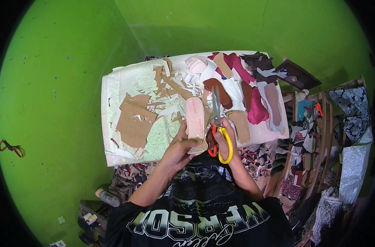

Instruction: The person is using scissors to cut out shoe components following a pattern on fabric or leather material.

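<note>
I've got green wall at far left, flat and speckled, then the table, its pale covering crinkled and glinting. On it, a matte brown sheet with ragged edges, and just past that, curling brown offcuts! Now I'm on the left hand, clamped on the near end of a flat, pale pink sole piece, thumb pressed on top; that piece sits mid-view, above the table's near side. Close beside, apart from the left, the right hand is wrapped round the scissors, smooth red and yellow loops, slim metal blades pointing away. Rightward I pick up a glossy brown rounded piece, a tan sole shape and smooth magenta material.
</note>
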Demonstrator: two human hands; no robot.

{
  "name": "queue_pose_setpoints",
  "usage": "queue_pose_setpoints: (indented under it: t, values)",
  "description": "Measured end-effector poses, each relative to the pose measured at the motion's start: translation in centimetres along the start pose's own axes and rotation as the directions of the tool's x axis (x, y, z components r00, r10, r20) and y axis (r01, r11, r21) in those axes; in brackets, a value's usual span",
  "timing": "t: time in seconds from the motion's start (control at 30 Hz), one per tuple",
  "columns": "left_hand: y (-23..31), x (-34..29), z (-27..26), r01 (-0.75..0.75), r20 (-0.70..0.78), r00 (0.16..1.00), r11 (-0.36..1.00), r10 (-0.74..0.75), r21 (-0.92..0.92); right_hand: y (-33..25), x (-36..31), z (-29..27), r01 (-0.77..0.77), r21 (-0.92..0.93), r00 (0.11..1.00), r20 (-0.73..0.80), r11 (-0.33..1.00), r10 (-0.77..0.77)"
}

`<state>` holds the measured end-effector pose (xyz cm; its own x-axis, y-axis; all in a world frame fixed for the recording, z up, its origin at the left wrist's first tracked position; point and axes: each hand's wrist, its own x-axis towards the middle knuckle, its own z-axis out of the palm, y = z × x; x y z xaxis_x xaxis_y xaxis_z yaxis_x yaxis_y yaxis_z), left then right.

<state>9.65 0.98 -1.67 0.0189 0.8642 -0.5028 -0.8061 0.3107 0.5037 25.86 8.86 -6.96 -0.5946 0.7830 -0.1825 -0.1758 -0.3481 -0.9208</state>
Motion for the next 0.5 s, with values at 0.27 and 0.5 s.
queue_pose_setpoints:
  t: [0.27, 0.5]
  values:
    - [-1.6, -0.4, -0.5, -0.072, 0.144, 0.989, 0.952, 0.029, 0.297, -2.4, 0.8, 2.6, 0.230, 0.007, 0.918, -0.334, 0.973, -0.214]
    - [-0.3, -0.2, -0.5, -0.392, 0.254, 0.919, 0.650, 0.300, 0.651, -3.5, -0.3, 2.9, 0.199, -0.081, 0.943, -0.255, 0.977, -0.214]
